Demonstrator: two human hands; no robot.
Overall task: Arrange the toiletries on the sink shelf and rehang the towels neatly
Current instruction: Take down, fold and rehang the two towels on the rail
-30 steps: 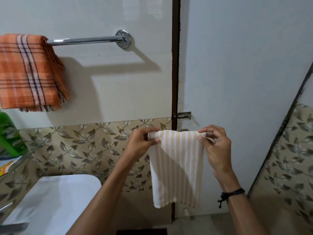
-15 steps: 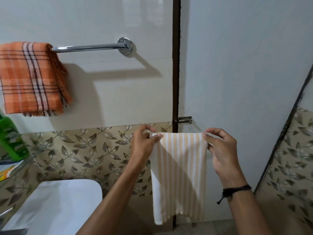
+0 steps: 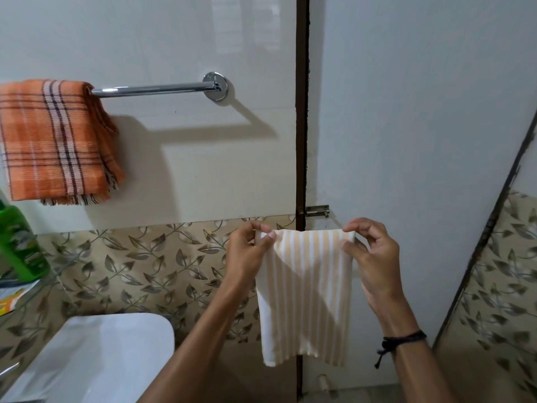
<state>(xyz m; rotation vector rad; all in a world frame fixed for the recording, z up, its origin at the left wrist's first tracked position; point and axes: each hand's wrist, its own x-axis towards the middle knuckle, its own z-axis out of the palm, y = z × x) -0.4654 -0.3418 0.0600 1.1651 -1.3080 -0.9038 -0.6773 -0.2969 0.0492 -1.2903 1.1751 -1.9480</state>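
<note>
A folded cream towel with beige stripes [image 3: 305, 295] hangs in the air, held by its two top corners. My left hand [image 3: 247, 251] pinches the left corner and my right hand [image 3: 373, 257] pinches the right one. Up on the wall runs a chrome towel bar [image 3: 154, 90]. An orange plaid towel [image 3: 55, 141] is draped over its left end; the right part of the bar is bare. The striped towel is well below and to the right of the bar.
A white sink [image 3: 96, 356] sits at the lower left. Above it a glass shelf [image 3: 32, 282] carries a green bottle [image 3: 17, 245] and a small packet. A dark door frame [image 3: 302, 112] with a latch [image 3: 318, 211] stands behind the towel.
The view has tilted up a little, so the bar and the orange towel sit lower in the frame. Both hands keep hold of the striped towel's top corners, nearly in place.
</note>
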